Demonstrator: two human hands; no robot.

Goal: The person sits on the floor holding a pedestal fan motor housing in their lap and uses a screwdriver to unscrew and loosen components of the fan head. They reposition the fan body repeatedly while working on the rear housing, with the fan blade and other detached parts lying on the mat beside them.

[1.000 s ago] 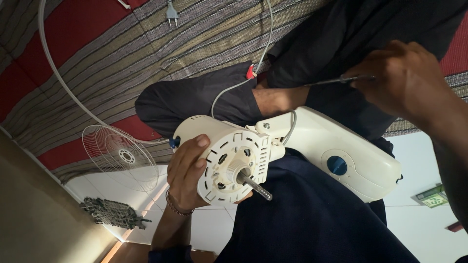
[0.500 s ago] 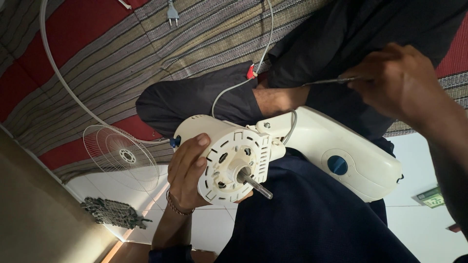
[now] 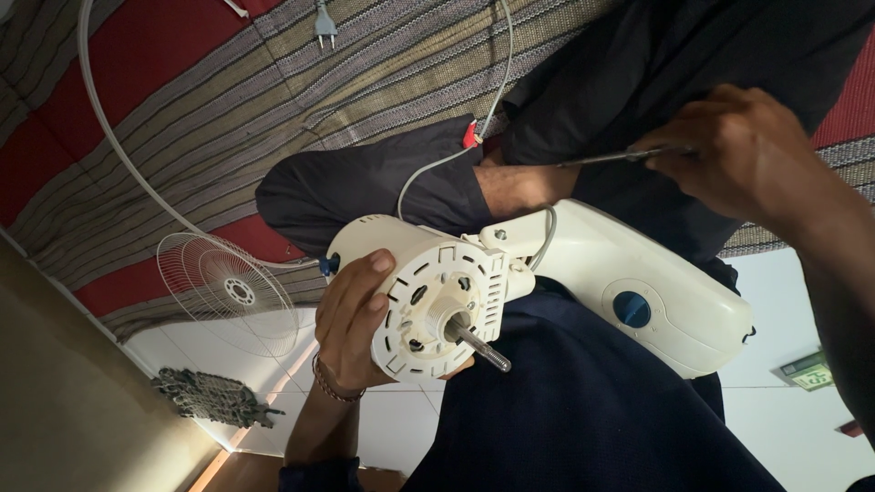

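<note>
Sitting on a striped red-and-grey mat (image 3: 182, 118) beside white floor tiles (image 3: 401, 419), I cradle the cream fan motor housing (image 3: 437, 301) in my lap, left hand (image 3: 351, 319) wrapped around it. My right hand (image 3: 738, 150) pinches a thin screwdriver (image 3: 611, 158) above the housing.

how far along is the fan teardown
Done, apparently: the white wire fan guard lies off on the floor and the metal motor shaft is bare. In hand: left hand grips the cream round motor housing; right hand holds a thin metal tool. Left: housing remains joined to the cream stand neck.
</note>
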